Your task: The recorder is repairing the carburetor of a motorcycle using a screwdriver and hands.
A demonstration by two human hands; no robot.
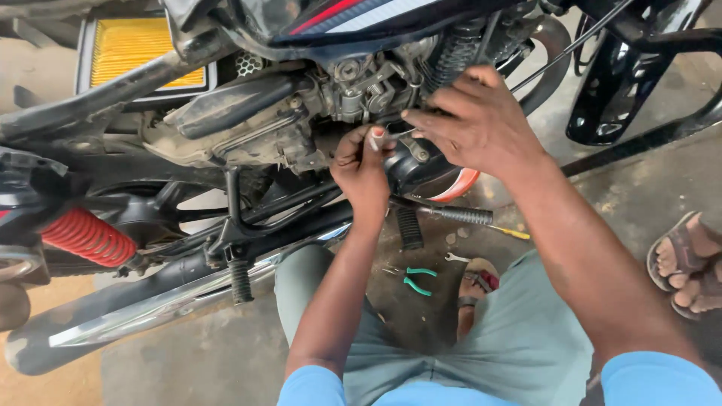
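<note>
Left hand (363,167) raised under the engine (301,128), fingers curled shut around a small pale part (376,138). Right hand (474,120) just beside, fingers spread, tips on the carburettor (361,94); grip cannot be told. Below: footpeg (459,216), exhaust (135,312), red spring (86,237). On floor (226,353): green pliers (416,280), spanner (456,258).

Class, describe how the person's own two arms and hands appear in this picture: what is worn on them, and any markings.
Both arms are bare from the hands up to short light-blue sleeves at the picture's bottom edge. The left hand and the right hand wear no gloves. No watch, ring or bracelet shows. One left fingertip bears a small pale and reddish patch.
</note>
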